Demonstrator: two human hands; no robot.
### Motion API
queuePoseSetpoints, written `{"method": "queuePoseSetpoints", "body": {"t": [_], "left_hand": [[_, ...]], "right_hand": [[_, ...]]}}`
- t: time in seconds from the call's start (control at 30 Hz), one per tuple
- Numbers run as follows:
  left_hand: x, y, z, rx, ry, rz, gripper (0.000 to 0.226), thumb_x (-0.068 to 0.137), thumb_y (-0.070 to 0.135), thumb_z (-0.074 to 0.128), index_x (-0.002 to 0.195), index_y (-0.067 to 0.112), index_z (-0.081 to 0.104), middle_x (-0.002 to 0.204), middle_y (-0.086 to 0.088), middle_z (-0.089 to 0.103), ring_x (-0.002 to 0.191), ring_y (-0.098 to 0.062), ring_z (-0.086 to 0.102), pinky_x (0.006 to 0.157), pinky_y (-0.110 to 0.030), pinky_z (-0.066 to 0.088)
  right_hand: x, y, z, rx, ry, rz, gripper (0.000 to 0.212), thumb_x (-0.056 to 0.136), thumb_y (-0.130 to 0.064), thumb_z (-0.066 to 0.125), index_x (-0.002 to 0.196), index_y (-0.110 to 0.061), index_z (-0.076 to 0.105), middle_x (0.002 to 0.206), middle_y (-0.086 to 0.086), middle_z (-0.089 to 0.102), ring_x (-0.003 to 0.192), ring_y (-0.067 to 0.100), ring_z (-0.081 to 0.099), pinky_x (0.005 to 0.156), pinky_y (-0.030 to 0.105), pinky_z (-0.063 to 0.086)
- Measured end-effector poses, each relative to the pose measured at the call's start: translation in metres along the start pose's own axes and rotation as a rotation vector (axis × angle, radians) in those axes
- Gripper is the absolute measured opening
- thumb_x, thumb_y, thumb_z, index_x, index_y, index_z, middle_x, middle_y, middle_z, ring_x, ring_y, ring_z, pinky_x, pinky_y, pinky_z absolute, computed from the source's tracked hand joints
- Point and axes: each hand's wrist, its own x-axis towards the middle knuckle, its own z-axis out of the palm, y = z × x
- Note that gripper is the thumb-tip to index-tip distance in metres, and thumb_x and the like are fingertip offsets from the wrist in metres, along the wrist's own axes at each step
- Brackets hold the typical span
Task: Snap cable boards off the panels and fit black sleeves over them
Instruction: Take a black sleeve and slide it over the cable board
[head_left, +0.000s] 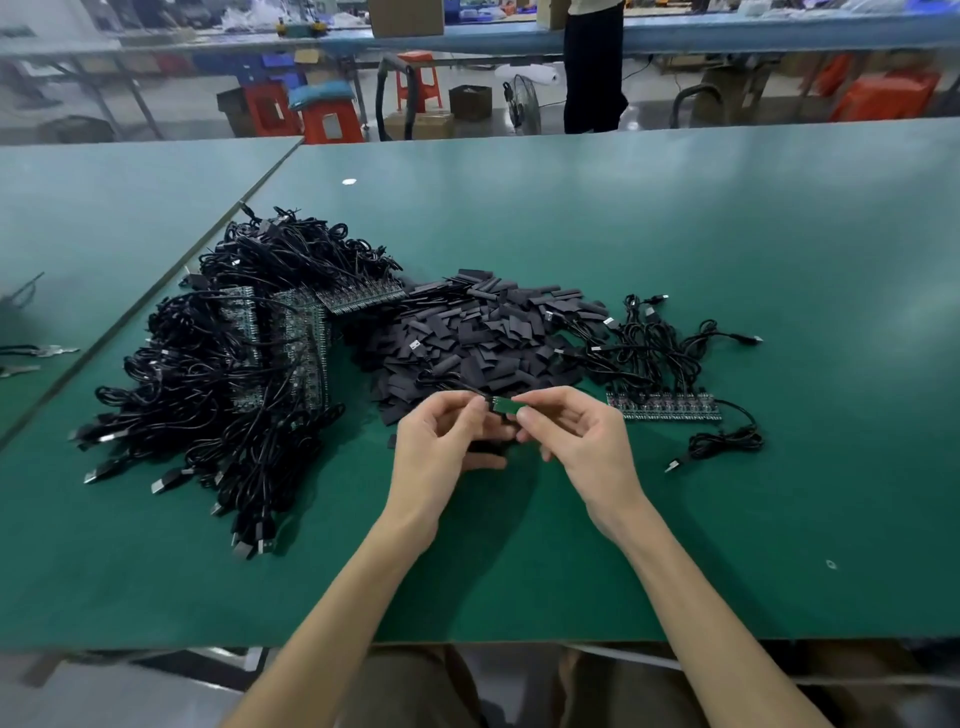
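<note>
Mid-frame, my left hand pinches the cable board at its cable end, my right hand its free end; hold level so one from the pile of black sleeves behind slides on square.

Beyond the green table, 3 red stools stand near a fan and a cardboard box, with a person in dark trousers beside a blue bench.

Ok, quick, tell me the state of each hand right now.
Left hand: fingers pinching the cable end of the small green board.
Right hand: fingers pinching the other end of the same board.
</note>
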Motion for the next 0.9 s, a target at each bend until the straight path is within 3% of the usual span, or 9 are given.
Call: {"method": "queuePoseSetpoints", "body": {"t": [0.1,0.2,0.27,0.33,0.4,0.47,0.53,0.73,0.9], "left_hand": [[0.005,0.004,-0.016,0.438,0.112,0.259,0.007,0.101,0.015,0.061,0.098,0.02,0.063,0.081,0.0,0.067,0.067,-0.019,0.067,0.051,-0.026,0.053],[0.016,0.011,-0.034,0.817,-0.005,0.559,0.021,0.1,0.013,0.06,0.117,0.025,0.065,0.118,0.013,0.059,0.111,-0.007,0.056,0.087,-0.016,0.047],[0.024,0.013,-0.04,0.995,-0.154,0.615,0.034,0.101,0.02,0.059,0.134,0.028,0.059,0.138,0.018,0.054,0.135,-0.003,0.042,0.11,-0.022,0.032],[0.028,0.016,-0.038,1.092,-0.262,0.597,0.039,0.103,0.029,0.057,0.141,0.033,0.053,0.144,0.019,0.052,0.143,0.003,0.034,0.118,-0.027,0.019],[0.029,0.016,-0.033,1.104,-0.342,0.593,0.034,0.104,0.033,0.054,0.137,0.029,0.058,0.133,0.015,0.062,0.137,0.001,0.044,0.124,-0.033,0.017],[0.03,0.019,-0.029,1.117,-0.369,0.631,0.028,0.103,0.03,0.056,0.126,0.018,0.068,0.111,0.006,0.066,0.114,-0.012,0.057,0.118,-0.041,0.031],[0.029,0.025,-0.027,1.142,-0.348,0.663,0.024,0.101,0.026,0.062,0.118,0.013,0.071,0.099,0.003,0.059,0.099,-0.018,0.052,0.102,-0.04,0.043],[0.016,0.053,-0.022,1.357,-0.355,0.833,0.018,0.098,0.024,0.063,0.114,0.019,0.07,0.096,0.004,0.05,0.096,-0.021,0.045,0.09,-0.033,0.042],[0.016,0.052,-0.022,1.319,-0.456,0.425,0.023,0.103,0.039,0.052,0.115,0.027,0.067,0.098,0.012,0.053,0.096,-0.013,0.054,0.082,-0.039,0.05]], "right_hand": [[0.0,-0.001,-0.002,0.029,0.028,0.029,0.012,0.092,-0.007,0.074,0.101,-0.014,0.077,0.088,0.006,0.079,0.069,0.011,0.068,0.055,0.019,0.048],[0.0,-0.001,-0.002,0.006,0.024,0.041,0.013,0.092,-0.007,0.074,0.101,-0.015,0.078,0.087,0.005,0.079,0.068,0.01,0.066,0.056,0.019,0.048],[0.0,-0.001,-0.002,0.003,0.023,0.043,0.013,0.091,-0.007,0.075,0.101,-0.016,0.079,0.087,0.005,0.079,0.067,0.009,0.066,0.057,0.018,0.048],[-0.001,-0.001,-0.002,-0.003,0.016,0.043,0.014,0.091,-0.008,0.076,0.1,-0.017,0.079,0.086,0.005,0.079,0.067,0.009,0.066,0.058,0.018,0.048],[-0.001,-0.002,-0.002,-0.003,0.009,0.044,0.014,0.09,-0.008,0.076,0.099,-0.018,0.08,0.085,0.005,0.079,0.067,0.009,0.066,0.058,0.017,0.048],[0.0,-0.001,-0.003,0.001,0.019,0.04,0.015,0.09,-0.006,0.076,0.098,-0.018,0.081,0.083,0.006,0.078,0.066,0.009,0.064,0.058,0.017,0.047],[0.0,0.001,-0.003,0.007,0.023,0.033,0.017,0.089,-0.005,0.077,0.095,-0.019,0.082,0.08,0.004,0.077,0.065,0.009,0.063,0.058,0.016,0.047],[0.0,0.001,-0.001,0.098,-0.031,-0.006,0.02,0.086,0.0,0.078,0.092,-0.019,0.082,0.079,-0.005,0.077,0.068,0.001,0.065,0.062,0.009,0.046],[0.001,0.002,-0.002,0.026,-0.058,-0.011,0.019,0.086,-0.001,0.078,0.096,-0.016,0.082,0.081,-0.003,0.077,0.071,0.002,0.065,0.064,0.011,0.048]]}}
